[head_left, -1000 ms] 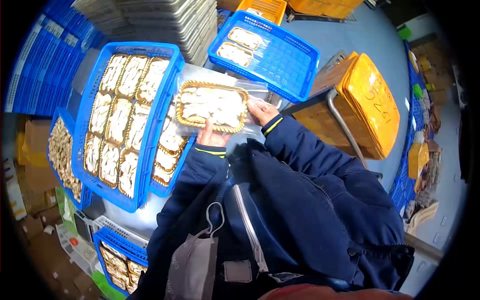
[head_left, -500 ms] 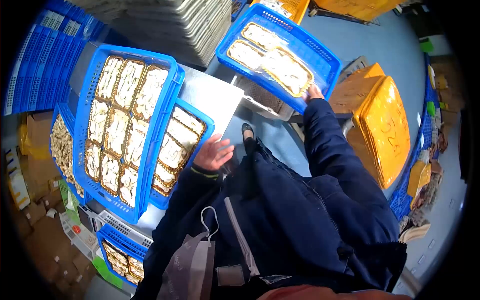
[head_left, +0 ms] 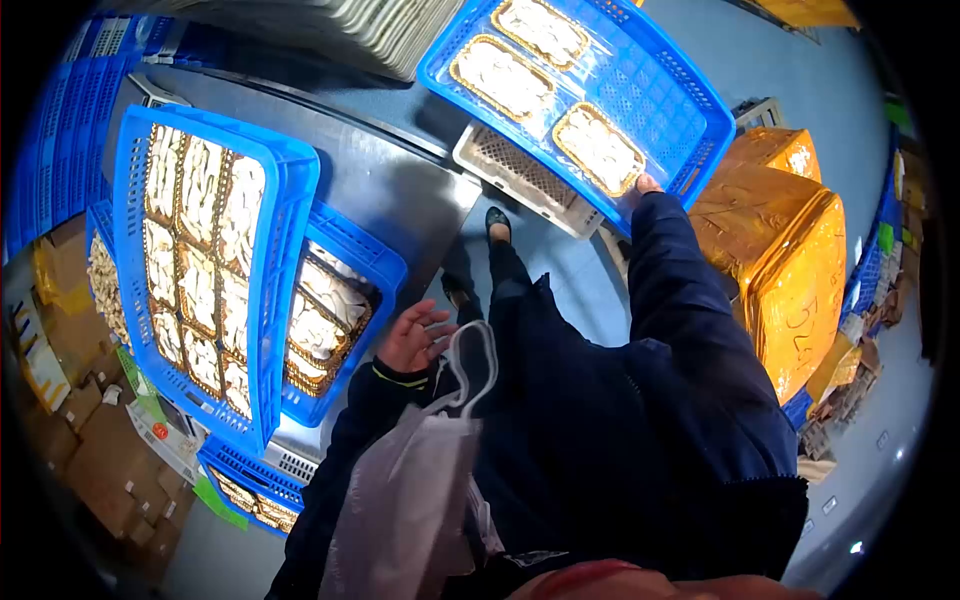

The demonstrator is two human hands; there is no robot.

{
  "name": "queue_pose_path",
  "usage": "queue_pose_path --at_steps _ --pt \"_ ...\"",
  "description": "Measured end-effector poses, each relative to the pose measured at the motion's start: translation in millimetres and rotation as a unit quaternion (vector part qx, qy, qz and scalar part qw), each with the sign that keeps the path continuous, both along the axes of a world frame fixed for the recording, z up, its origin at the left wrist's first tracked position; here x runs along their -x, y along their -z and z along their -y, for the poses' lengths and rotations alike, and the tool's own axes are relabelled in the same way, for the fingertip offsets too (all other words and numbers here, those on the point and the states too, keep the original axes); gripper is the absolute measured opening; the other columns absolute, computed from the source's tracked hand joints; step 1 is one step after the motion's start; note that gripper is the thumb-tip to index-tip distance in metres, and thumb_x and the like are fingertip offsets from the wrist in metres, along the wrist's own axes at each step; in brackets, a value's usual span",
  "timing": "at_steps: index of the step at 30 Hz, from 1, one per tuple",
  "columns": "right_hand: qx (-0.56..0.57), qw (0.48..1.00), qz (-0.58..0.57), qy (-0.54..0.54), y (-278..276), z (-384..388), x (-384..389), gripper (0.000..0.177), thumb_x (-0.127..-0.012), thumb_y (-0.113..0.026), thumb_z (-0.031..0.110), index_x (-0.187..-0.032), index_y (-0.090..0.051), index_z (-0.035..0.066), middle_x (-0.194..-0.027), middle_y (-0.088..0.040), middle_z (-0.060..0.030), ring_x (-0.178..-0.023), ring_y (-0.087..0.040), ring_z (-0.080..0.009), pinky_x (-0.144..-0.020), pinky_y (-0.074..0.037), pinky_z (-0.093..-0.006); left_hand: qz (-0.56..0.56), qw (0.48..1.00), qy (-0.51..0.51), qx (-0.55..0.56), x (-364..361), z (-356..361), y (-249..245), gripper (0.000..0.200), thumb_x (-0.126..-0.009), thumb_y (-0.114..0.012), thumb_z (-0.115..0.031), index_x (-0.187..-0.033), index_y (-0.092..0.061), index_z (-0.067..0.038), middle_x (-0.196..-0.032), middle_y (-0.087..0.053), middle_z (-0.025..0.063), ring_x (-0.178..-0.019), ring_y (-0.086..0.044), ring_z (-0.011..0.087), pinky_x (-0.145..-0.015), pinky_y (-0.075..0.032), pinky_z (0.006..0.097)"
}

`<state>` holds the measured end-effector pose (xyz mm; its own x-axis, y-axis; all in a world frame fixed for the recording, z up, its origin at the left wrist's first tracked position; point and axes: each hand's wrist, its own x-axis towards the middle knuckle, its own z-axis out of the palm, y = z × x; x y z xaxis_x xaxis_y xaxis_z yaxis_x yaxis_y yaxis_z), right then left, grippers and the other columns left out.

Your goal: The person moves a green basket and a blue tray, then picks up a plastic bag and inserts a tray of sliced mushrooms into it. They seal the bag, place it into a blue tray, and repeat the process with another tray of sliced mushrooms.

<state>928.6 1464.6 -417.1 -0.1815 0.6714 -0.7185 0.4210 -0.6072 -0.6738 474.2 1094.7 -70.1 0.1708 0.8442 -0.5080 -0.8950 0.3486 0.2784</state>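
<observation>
My right hand (head_left: 648,186) is at the near corner of a gold-rimmed tray of pale, mushroom-like pieces (head_left: 600,148), gripping its edge; most of the fingers are hidden. That tray rests inside a blue crate (head_left: 655,95), where two similar wrapped trays (head_left: 502,78) lie at the left side. My left hand (head_left: 412,337) hangs empty, fingers loosely curled and apart. Nearest to it is a low blue crate (head_left: 385,275) of filled trays. A tilted blue crate (head_left: 285,215), packed with rows of the same trays, overlaps it.
A beige crate (head_left: 500,175) sits below the right-hand blue crate. Bundles in yellow wrap (head_left: 800,290) stand at the right. The metal table (head_left: 340,160) stretches between the crates. A pale face mask (head_left: 400,500) dangles in front of me.
The gold-rimmed tray at my right hand has gone down into the crate, farther from the camera. My left hand has shifted slightly left and down in view. The mask has swung up.
</observation>
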Motion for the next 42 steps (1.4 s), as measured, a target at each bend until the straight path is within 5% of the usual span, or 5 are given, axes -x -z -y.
queue_pose_path --at_steps 11,15,23,33,42 --pt "-0.081 0.831 0.412 -0.364 -148 2 82 0.039 -0.087 -0.047 0.026 -0.119 -0.046 0.004 -0.110 -0.057 -0.0152 -0.103 -0.052 -0.0254 -0.087 -0.040 -0.0315 -0.056 0.996 0.024 0.059 -14 -19 -4 0.043 -0.089 -0.048 -0.015 -0.129 -0.033 -0.009 -0.122 -0.045 0.0156 -0.111 -0.047 0.0317 -0.091 -0.042 0.0429" --pt "-0.015 0.876 0.482 -0.009 -180 14 83 0.049 -0.080 -0.058 0.023 -0.122 -0.042 0.004 -0.109 -0.055 -0.0197 -0.104 -0.051 -0.0295 -0.087 -0.040 -0.0335 -0.071 0.994 0.009 0.084 -13 -20 -18 0.041 -0.089 -0.047 -0.016 -0.127 -0.034 -0.007 -0.118 -0.048 0.0168 -0.109 -0.049 0.0311 -0.090 -0.044 0.0413" --pt "-0.301 0.926 -0.082 0.213 -262 23 200 0.040 -0.082 -0.060 0.022 -0.115 -0.046 0.005 -0.102 -0.056 -0.0104 -0.089 -0.054 -0.0179 -0.078 -0.043 -0.0303 -0.106 0.993 -0.038 0.027 -5 21 -49 0.032 -0.091 -0.045 -0.022 -0.118 -0.043 -0.004 -0.111 -0.053 0.0120 -0.107 -0.051 0.0236 -0.091 -0.043 0.0376" --pt "-0.078 0.760 -0.294 -0.575 -474 328 428 0.016 -0.088 -0.048 0.010 -0.090 -0.058 -0.002 -0.078 -0.062 -0.0099 -0.069 -0.062 -0.0160 -0.059 -0.050 -0.0252 -0.082 0.957 -0.254 0.111 15 225 -42 0.030 -0.091 -0.044 -0.024 -0.108 -0.046 0.001 -0.101 -0.057 0.0167 -0.099 -0.056 0.0275 -0.089 -0.044 0.0379" --pt "-0.471 0.455 -0.242 -0.716 -402 635 560 0.055 -0.077 -0.054 0.013 -0.128 -0.035 0.008 -0.129 -0.037 -0.0181 -0.119 -0.038 -0.0301 -0.097 -0.032 -0.0440 -0.339 0.807 -0.390 0.286 70 437 12 0.024 -0.089 -0.049 -0.018 -0.106 -0.047 -0.002 -0.086 -0.058 0.0131 -0.079 -0.061 0.0244 -0.070 -0.051 0.0341"
